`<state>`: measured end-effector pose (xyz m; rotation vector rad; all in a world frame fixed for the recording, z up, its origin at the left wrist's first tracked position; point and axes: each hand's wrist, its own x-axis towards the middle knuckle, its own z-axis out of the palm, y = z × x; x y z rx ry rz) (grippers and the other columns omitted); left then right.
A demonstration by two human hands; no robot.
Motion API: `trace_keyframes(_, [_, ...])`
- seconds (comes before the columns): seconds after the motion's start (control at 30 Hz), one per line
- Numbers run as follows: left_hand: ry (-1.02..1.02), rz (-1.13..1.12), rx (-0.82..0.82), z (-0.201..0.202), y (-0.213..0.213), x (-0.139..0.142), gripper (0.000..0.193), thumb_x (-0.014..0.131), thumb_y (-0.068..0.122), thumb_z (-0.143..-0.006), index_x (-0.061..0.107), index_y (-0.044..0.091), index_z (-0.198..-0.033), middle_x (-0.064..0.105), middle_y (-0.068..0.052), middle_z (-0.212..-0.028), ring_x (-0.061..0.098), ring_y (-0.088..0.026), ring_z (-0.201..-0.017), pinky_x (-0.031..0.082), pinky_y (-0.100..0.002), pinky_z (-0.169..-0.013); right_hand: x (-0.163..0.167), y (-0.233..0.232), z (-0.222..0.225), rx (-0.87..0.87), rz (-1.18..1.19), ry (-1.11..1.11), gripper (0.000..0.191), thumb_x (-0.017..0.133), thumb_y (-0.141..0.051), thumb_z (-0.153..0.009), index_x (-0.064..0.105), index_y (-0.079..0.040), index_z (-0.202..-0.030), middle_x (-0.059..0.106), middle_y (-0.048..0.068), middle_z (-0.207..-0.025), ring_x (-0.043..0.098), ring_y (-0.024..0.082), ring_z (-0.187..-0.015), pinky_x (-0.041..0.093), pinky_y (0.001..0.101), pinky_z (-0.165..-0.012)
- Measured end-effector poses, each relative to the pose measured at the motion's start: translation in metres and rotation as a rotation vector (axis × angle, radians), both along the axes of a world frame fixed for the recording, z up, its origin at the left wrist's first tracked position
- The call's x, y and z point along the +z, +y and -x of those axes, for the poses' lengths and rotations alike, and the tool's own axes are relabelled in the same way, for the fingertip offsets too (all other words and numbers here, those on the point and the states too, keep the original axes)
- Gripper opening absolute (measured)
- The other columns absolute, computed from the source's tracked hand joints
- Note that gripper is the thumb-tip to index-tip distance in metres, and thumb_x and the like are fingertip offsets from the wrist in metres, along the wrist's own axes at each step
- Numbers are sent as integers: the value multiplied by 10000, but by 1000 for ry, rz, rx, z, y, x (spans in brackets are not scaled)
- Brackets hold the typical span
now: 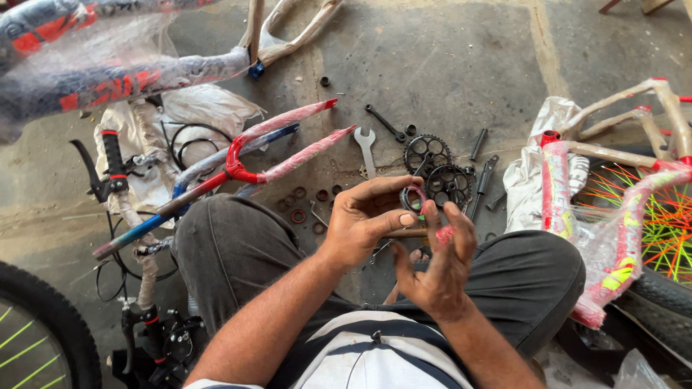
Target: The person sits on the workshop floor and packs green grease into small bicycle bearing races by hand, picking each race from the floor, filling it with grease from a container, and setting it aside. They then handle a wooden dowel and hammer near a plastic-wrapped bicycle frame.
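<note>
Far left: a black tyre point(32, 317) with yellow-green spokes at the frame edge; above it a plastic-wrapped bicycle frame point(108, 83) in blue and red. Next over, a black-and-red handlebar grip with brake lever point(108, 169) lies on the concrete floor point(447, 65), beside a red-wrapped fork point(288, 148) whose legs point up and right. Small rings and washers point(306, 205) are scattered just below the fork tips. Centre: the person sits with knees apart in dark trousers. The left hand point(367, 220) pinches a small ring-shaped bearing part point(413, 197) between thumb and curled fingers, held above the lap, off the floor. The right hand point(440, 259) stands just beside it, palm toward the camera, fingers loosely spread, fingertips touching or nearly touching the ring; whether it grips anything cannot be told, though a reddish smear or scrap shows at the fingers. Judgement: the ring looks light, rigid metal, likely greasy and so slippery; best held by its outer rim between thumb and forefinger, as here. Beyond the hands lie a flat spanner point(366, 148), two black chainwheels point(436, 169) and a crank arm point(483, 184). Far right: another wrapped frame point(620, 216) across a wheel with orange and green spokes point(663, 216).
</note>
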<state>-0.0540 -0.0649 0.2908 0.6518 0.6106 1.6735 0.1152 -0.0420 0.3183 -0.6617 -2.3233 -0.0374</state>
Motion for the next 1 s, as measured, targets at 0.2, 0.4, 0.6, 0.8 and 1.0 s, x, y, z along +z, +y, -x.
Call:
trace_keyframes(0.2, [-21,12,-32,-2,-1,-3,491,790,-21,-880,653,-8,-1351,676,-120,-1376,657,-182,-1224,565,-372,-1081,2,2,-4,37,0,78,863,742,-151,-983,163,-31,-1612,600,182,-1442,437,399,-1408,330,504,-1215])
trace_keyframes(0.4, [-8,30,-57,4,1,4,500,758,66,-944,609,-14,-1415,692,-110,-1341,652,-190,-1226,541,-362,-1096,4,-7,-8,-5,255,211,722,750,-152,-908,374,-171,-1524,603,228,-1343,470,326,-1381,349,449,-1203])
trace_keyframes(0.6, [-97,9,-374,9,-2,5,504,653,169,-1030,531,-11,-1484,714,-119,-1211,680,-186,-1156,563,-356,-1055,15,30,-22,247,288,217,805,714,-367,-972,274,-137,-1605,657,108,-1328,450,304,-1429,289,440,-1263])
trace_keyframes(0.8, [36,-45,-378,11,-1,1,501,631,193,-1079,548,-77,-1493,721,-119,-1222,680,-178,-1126,572,-337,-1018,33,51,-23,344,34,-45,983,614,-616,-929,160,-66,-1606,685,21,-1294,457,315,-1439,244,480,-1272])
trace_keyframes(1.0, [-86,-44,-334,10,0,7,493,699,81,-988,542,-22,-1444,641,-107,-1377,650,-203,-1257,570,-431,-1094,31,33,-23,364,619,283,786,680,-516,-966,367,-151,-1588,509,196,-1440,448,319,-1428,268,455,-1286])
